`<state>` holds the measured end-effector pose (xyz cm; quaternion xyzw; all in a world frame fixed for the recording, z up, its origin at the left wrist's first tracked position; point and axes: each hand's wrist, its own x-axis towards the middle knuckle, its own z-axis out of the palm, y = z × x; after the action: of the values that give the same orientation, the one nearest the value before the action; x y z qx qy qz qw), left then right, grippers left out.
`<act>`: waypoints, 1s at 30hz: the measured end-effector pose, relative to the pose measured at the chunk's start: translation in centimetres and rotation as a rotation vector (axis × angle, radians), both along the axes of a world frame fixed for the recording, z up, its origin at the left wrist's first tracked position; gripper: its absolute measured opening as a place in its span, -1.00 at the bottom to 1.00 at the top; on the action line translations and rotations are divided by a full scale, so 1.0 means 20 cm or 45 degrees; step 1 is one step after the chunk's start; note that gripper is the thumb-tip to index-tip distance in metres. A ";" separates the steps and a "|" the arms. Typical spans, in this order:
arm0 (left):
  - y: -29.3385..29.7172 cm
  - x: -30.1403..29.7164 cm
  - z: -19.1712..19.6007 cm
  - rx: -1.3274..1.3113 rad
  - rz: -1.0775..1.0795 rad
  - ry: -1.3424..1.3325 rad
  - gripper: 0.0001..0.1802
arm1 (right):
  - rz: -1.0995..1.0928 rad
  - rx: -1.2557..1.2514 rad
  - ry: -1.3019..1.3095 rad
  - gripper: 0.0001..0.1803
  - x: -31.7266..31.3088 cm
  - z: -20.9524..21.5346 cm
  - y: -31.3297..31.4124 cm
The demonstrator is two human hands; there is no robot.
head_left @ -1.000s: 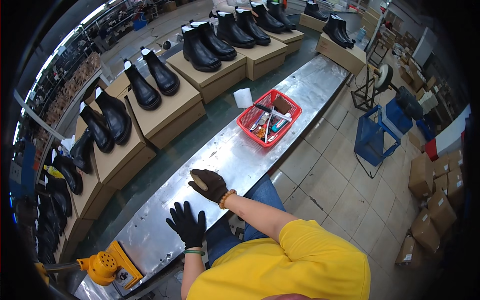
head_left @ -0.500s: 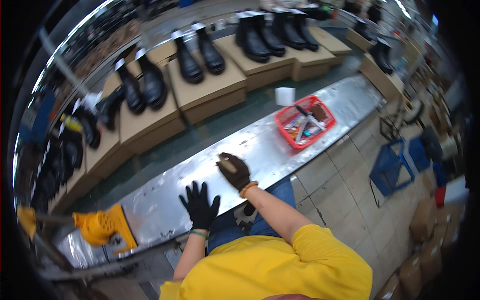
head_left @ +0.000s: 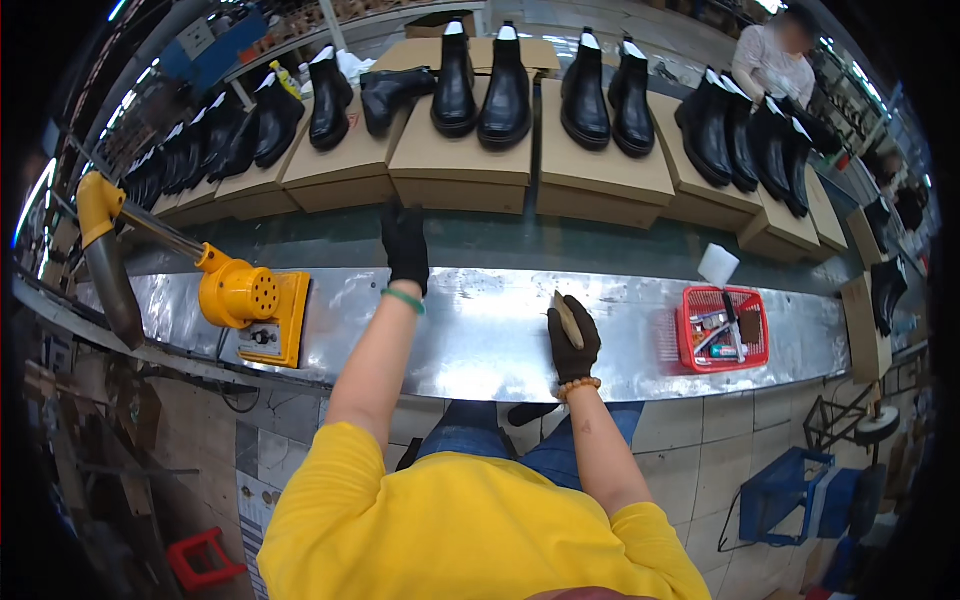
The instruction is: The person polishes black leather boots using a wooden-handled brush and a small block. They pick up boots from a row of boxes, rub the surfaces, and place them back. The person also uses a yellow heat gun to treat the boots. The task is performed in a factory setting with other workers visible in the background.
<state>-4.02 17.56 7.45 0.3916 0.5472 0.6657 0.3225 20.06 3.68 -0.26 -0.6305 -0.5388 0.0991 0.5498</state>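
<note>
My left hand [head_left: 405,250], in a black glove, stretches forward over the far edge of the metal bench [head_left: 470,300]. Its somewhat blurred fingers point at the front of a brown cardboard box [head_left: 460,193] and appear extended, with nothing seen in them. On that box stands a pair of black ankle boots [head_left: 505,95], and a black boot [head_left: 390,97] lies on its side just left of them. Above the bench, my right hand [head_left: 577,345], in a dark brown glove, is closed around a narrow tan piece with a pointed end [head_left: 568,322], its exact kind unclear.
A red plastic basket [head_left: 686,335] of small tools and tubes sits at the bench's right, a white block [head_left: 717,263] behind it. To the left stands a yellow machine [head_left: 240,293] with a jointed arm. More boots on boxes line the green surface [head_left: 480,240]. Another person [head_left: 775,60] is at far right.
My left hand has moved forward from the near side of the bench toward the boxes. The right hand still holds the tan piece. My view has turned, levelling the bench.
</note>
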 end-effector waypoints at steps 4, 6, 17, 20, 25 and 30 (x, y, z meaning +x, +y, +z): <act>0.34 -0.12 0.15 0.028 0.125 0.050 -0.27 | 0.007 0.013 0.000 -0.61 -0.02 0.03 0.01; 0.52 -0.17 0.16 -0.008 0.241 0.095 -0.18 | 0.004 0.008 -0.029 -0.62 -0.02 0.04 0.01; 1.10 -0.34 0.09 -0.131 0.591 1.034 0.14 | -0.011 -0.016 0.058 -0.66 -0.03 0.10 0.02; 1.21 -0.44 0.09 -0.123 0.636 1.152 0.03 | 0.006 0.024 -0.009 -0.66 -0.04 0.10 0.04; 1.18 -0.37 0.18 -0.081 0.482 0.976 -0.18 | -0.033 0.001 -0.079 -0.63 -0.03 0.08 0.04; 1.29 -0.64 0.09 0.305 0.245 0.981 -0.36 | -0.006 0.014 -0.039 -0.59 -0.03 0.09 0.04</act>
<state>-16.84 43.30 9.18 0.5940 0.5806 0.5566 -0.0177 19.51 4.54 1.50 -0.6300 -0.5464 0.0851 0.5452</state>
